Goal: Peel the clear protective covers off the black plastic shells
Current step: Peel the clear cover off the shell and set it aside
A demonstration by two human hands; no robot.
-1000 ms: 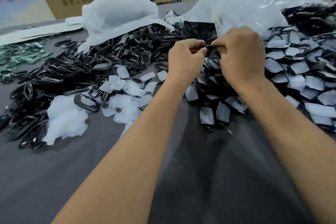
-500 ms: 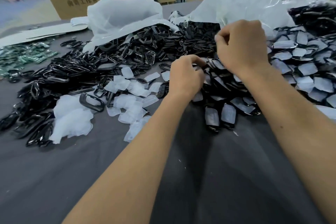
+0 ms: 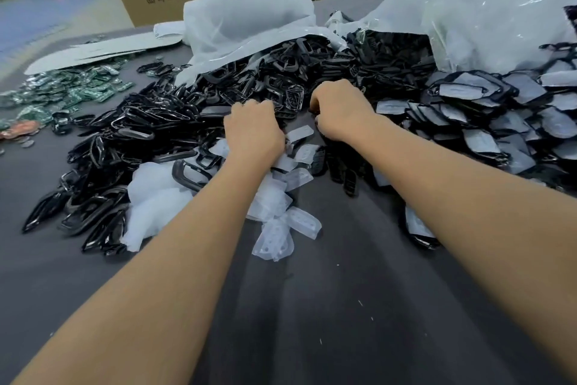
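Peeled clear covers (image 3: 282, 222) litter the near middle of the grey bench (image 3: 312, 322); bare black shells (image 3: 150, 131) heap at left, and many still-covered shells (image 3: 487, 122) wait at right. Left hand (image 3: 253, 131) and right hand (image 3: 340, 109) curl knuckles-up over the pile; what they pinch I cannot tell.

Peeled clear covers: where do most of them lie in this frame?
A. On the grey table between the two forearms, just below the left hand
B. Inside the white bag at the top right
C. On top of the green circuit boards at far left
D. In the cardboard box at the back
A: the loose clear covers lie heaped on the table below the left hand.
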